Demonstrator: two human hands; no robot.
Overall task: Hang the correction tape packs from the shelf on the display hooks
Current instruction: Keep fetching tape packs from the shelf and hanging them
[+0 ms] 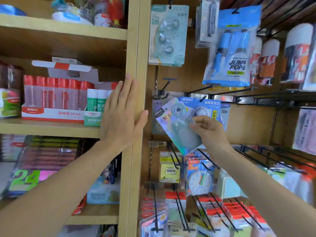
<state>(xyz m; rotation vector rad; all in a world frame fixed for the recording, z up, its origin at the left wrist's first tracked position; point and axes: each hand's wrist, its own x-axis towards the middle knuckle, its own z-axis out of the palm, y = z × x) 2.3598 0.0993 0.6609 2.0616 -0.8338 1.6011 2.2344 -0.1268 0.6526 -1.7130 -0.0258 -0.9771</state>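
My right hand (pixel 209 131) pinches a holographic correction tape pack (pixel 176 124) by its right edge, tilted, in front of the display wall. Behind it a similar pack (pixel 156 103) hangs at the left, and a blue correction tape pack (pixel 207 106) hangs on a hook (pixel 203 98). Another black hook (pixel 166 84) sticks out bare just above. A mint green correction tape pack (pixel 168 35) hangs higher up. My left hand (pixel 122 113) rests flat with straight fingers against the wooden upright post (pixel 142 65).
Glue boxes (pixel 54 98) fill the left shelf (pixel 47 128). A blue jump rope bag (pixel 229 53) hangs at the upper right. Long black hooks (pixel 266 156) jut out at the right. Sticky notes (pixel 169 170), a toy clock pack (pixel 200 178) and red carded packs (pixel 220 212) hang below.
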